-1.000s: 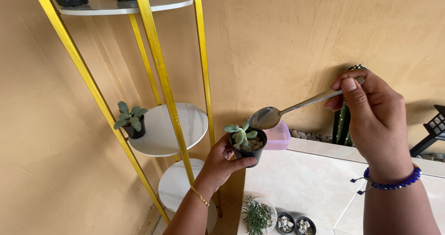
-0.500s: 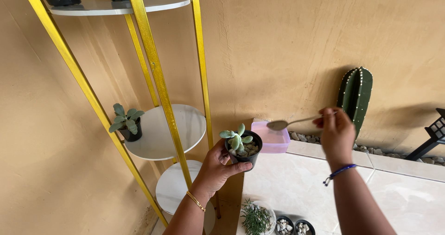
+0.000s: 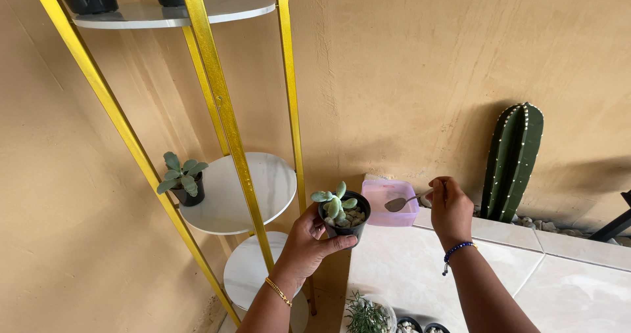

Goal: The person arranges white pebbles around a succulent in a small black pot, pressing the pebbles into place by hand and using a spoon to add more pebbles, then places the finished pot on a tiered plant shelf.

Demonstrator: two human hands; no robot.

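Over pink tub [image 3: 388,205]: right hand [image 3: 450,209] holding spoon [image 3: 404,201].

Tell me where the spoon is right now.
In the head view, the spoon is right of centre, held in the right hand, its bowl over the pink tub beside the small potted succulent.

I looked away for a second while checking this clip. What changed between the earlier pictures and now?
The right hand carried the spoon away from over the small black pot and down to the pink tub, where its bowl now sits. The left hand still holds the pot; the succulent on the shelf stayed put.
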